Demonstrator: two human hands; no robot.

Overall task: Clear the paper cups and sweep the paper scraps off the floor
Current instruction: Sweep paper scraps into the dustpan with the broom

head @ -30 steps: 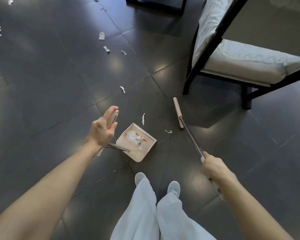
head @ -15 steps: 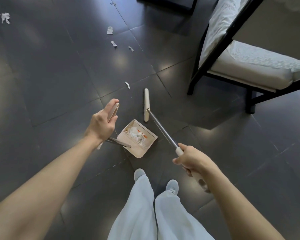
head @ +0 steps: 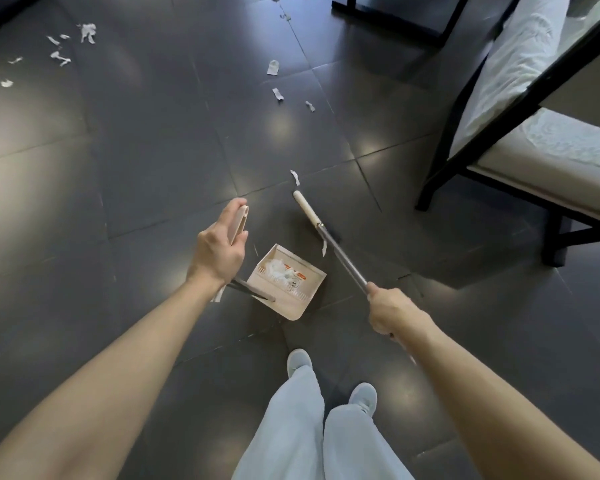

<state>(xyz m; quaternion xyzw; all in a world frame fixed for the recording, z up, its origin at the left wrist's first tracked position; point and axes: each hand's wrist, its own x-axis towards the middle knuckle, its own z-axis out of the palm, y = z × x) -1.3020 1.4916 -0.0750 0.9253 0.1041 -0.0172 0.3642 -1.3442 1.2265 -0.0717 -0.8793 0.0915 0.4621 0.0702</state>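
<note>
My left hand (head: 219, 247) holds the beige handle of a long-handled dustpan (head: 286, 282) that rests on the dark tiled floor, white paper scraps lying inside it. My right hand (head: 390, 308) grips the metal shaft of a broom (head: 310, 213), whose beige head lies on the floor just beyond the dustpan. One scrap (head: 324, 247) sits between broom head and pan; another scrap (head: 294, 176) lies just past the broom's tip. More scraps (head: 277, 93) are scattered farther ahead, and a cluster of scraps (head: 61, 46) lies far left. No paper cups are in view.
A black-framed seat with white cushions (head: 534, 140) stands at the right, its leg (head: 426, 192) near the broom. Another black frame (head: 392, 19) stands at the top. My feet (head: 329, 379) are right behind the dustpan.
The broom head has swung back out to the right of the dustpan and a little farther away. My right hand moved right with it. The left hand and dustpan have stayed put.
</note>
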